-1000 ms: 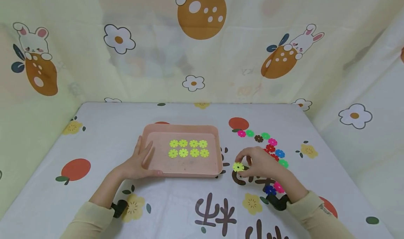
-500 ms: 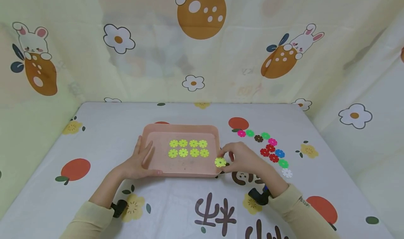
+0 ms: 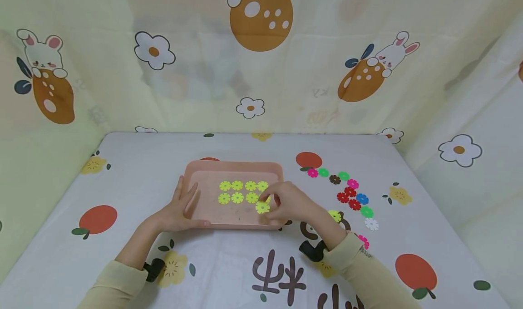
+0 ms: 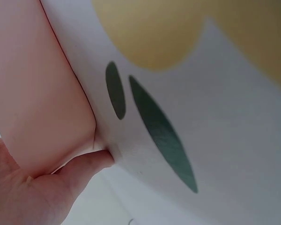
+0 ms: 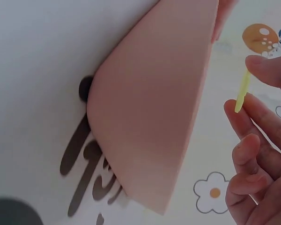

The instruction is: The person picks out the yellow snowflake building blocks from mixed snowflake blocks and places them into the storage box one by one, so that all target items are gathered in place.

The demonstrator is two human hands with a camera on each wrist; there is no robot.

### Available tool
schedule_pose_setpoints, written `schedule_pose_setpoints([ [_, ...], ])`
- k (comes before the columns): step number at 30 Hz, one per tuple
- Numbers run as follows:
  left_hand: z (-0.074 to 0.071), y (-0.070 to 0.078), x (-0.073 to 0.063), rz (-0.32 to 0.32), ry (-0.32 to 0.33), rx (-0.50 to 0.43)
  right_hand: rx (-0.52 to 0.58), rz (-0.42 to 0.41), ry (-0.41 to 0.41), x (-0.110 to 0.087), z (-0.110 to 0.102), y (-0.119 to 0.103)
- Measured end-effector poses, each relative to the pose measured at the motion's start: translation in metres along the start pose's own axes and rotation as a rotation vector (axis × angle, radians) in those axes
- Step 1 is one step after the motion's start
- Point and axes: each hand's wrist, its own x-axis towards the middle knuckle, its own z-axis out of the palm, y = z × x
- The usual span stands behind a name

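A pink rectangular tray (image 3: 212,166) lies on the table with two rows of yellow flower-shaped discs (image 3: 237,198) in it. My left hand (image 3: 175,211) rests against the tray's left end, fingers spread over the rim. Its thumb (image 4: 86,166) lies outside the tray near the front corner. Over the tray's right part, my right hand (image 3: 288,202) pinches one yellow flower-shaped disc (image 3: 263,207) between thumb and fingers. The right wrist view shows this thin disc (image 5: 242,91) edge-on, above the tray's side wall (image 5: 140,112). My right hand partly hides the rightmost discs.
Right of the tray lie loose discs: several pink, green and red ones (image 3: 354,204), a brown (image 3: 335,179), a blue (image 3: 362,198) and a white one (image 3: 371,223). A yellow disc (image 3: 335,215) shows beyond my right forearm. A patterned curtain (image 3: 196,86) stands behind the table.
My right hand has carried the pinched yellow disc leftward from the tablecloth, across the tray's right rim, to over the tray. My left hand has stayed put.
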Motion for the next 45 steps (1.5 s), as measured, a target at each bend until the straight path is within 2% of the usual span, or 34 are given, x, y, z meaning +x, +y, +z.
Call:
schedule_pose_setpoints([
  [16,-0.001,0.002,-0.001,-0.008,-0.003,0.008,-0.033,-0.002,-0.044,0.029,0.028,-0.014],
  [22,0.000,0.002,-0.001,-0.007,-0.005,0.014,-0.056,0.067,-0.087,0.038,0.037,-0.016],
  [26,0.000,0.002,-0.001,-0.006,-0.006,0.013,-0.078,0.098,-0.099,0.041,0.040,-0.017],
  [32,0.000,0.003,-0.001,-0.008,-0.005,0.016,-0.116,0.084,-0.106,0.047,0.045,-0.017],
  [40,0.000,0.002,0.000,-0.013,-0.007,0.007,-0.134,0.117,-0.094,0.050,0.050,-0.019],
  [45,0.000,0.002,0.000,-0.013,-0.004,0.005,-0.161,0.105,-0.090,0.050,0.051,-0.019],
])
